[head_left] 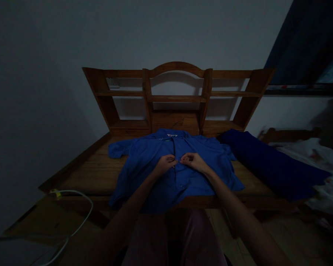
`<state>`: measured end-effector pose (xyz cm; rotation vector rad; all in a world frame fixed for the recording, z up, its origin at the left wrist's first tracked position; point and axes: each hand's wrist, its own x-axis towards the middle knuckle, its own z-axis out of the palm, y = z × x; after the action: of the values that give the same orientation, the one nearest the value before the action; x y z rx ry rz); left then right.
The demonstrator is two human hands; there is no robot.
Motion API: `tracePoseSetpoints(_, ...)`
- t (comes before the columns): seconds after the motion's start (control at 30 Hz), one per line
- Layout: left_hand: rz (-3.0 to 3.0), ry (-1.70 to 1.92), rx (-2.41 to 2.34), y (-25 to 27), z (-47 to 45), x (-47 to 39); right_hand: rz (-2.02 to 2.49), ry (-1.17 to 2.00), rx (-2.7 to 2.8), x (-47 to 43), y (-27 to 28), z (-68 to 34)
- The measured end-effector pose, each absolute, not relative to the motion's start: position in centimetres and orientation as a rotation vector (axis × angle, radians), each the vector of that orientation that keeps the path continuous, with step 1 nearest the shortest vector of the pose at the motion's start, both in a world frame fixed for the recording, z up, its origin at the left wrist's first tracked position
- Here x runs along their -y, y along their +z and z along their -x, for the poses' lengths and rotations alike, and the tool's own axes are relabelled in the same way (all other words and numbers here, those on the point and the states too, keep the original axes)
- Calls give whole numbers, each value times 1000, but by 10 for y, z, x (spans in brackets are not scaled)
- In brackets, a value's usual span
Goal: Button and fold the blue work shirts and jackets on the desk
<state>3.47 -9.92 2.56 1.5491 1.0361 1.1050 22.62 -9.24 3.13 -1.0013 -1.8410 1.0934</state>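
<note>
Pinching blue shirt (180,179) placket, both hands (164,164) (194,162), navy cloth (266,164) close right, wooden shelf (177,99) behind, pale cable (91,205) left

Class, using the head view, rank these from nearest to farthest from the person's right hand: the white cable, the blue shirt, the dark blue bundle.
1. Blue shirt: directly under the right hand, at its fingers.
2. Dark blue bundle: to the person's right, beyond the shirt's right side.
3. White cable: off to the person's left, past the shirt's other side.
</note>
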Motion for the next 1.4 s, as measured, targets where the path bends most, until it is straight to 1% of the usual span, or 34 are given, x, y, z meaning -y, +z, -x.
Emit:
tracePoseSetpoints(0.4, -1566, 1084, -1073, 31, -36, 101, 953, 1077, 1887, 93, 29, -226)
tracePoseSetpoints(0.63, -1593, 1203, -1051, 13, -36, 94, 1024, 936, 1914, 88, 24, -222)
tracePoseSetpoints(0.9, -1933, 1266, -1163, 16, -39, 105, 1135, 775, 1901, 91, 25, -217)
tracePoseSetpoints(1.1, -2057, 1241, -1157, 24, -40, 113, 1135, 857, 1829, 93, 24, -214)
tracePoseSetpoints(1.23, -2009, 1256, -1158, 24, -38, 108, 1131, 926, 1789, 91, 24, -214)
tracePoseSetpoints(1.4, -1965, 1316, -1027, 23, -35, 104, 1120, 1033, 1684, 87, 24, -214)
